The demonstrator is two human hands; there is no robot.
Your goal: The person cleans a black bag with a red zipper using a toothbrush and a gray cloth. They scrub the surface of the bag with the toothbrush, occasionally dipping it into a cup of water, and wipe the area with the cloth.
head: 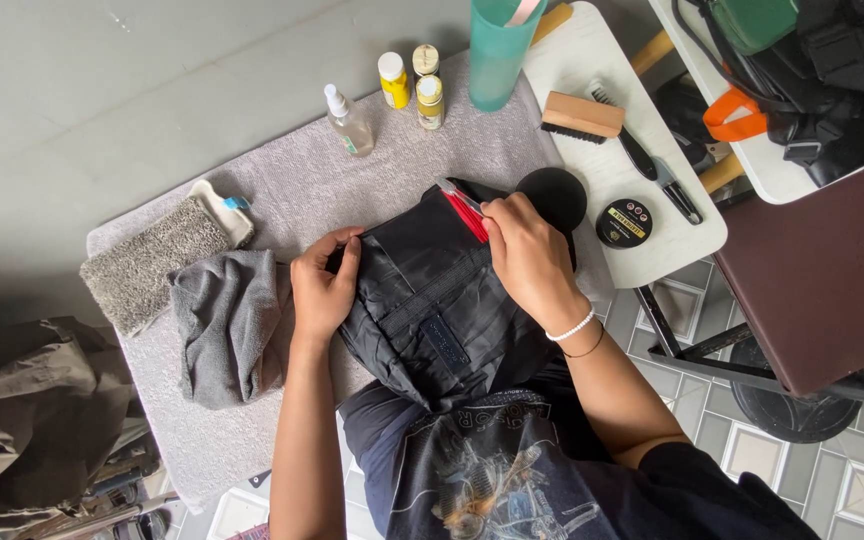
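Although both hands are in plain sight, much of what they work on is hidden: the black bag (432,300) folds over itself, its lower end slides out of sight against the person's dark printed shirt, and the fingertips of both hands sink into its folds. The left hand (324,288) presses flat on the bag's left edge, fingers curled over the fabric and gripping it, thumb on top. The right hand (527,255) is bent at the knuckles, its fingertips pinched closed on a narrow red strip (468,215) at the bag's upper right corner; whether that strip is a lining, a tag or a tool is hard to make out. Behind the right hand a round black disc (557,192) is half covered by the knuckles. The bag lies between the two hands on a pale grey towel (302,180) spread under everything.

Just beside the left hand, on its outer side, sits a crumpled grey cloth (227,325), and beyond that a folded rough mat (147,262). Past the fingertips stand a clear spray bottle (349,122), small yellow bottles (394,80) and a teal cup (500,55) cut off by the top edge. Out beyond the right hand, on a white board, lie a wooden brush (580,117) and a round black tin (623,223).
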